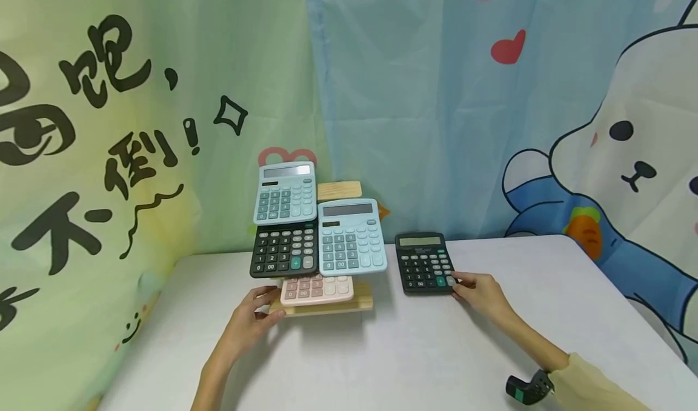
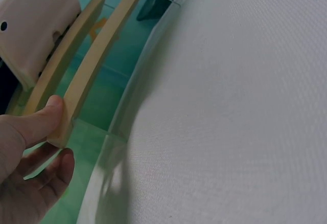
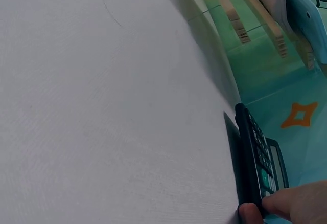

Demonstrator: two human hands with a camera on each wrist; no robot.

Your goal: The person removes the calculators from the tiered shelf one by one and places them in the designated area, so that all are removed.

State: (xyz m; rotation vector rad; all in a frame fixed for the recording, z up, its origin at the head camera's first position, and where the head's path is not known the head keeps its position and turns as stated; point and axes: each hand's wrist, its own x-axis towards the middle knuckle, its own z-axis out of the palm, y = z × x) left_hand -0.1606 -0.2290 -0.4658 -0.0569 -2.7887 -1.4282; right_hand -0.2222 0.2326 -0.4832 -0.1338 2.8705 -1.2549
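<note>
My left hand [image 1: 246,325] pinches the left end of a slat on a wooden rack [image 1: 362,297], thumb on top and fingers below in the left wrist view. Propped on the rack are two light blue calculators, one upper left [image 1: 286,194] and one lower right [image 1: 353,236], a black one [image 1: 283,254] and a pink one [image 1: 319,290] lowest in front, partly covered. To the right, a second black calculator [image 1: 421,268] lies face up on the table. My right hand [image 1: 483,297] pinches its lower right corner; the right wrist view shows fingertips on its edge [image 3: 246,152].
A white-covered table [image 1: 414,356] carries everything. Behind it hangs a printed curtain [image 1: 392,120] with lettering and a cartoon animal, close to the table's back edge. A black device [image 1: 529,388] is strapped at the right wrist beside a pale yellow sleeve [image 1: 589,384].
</note>
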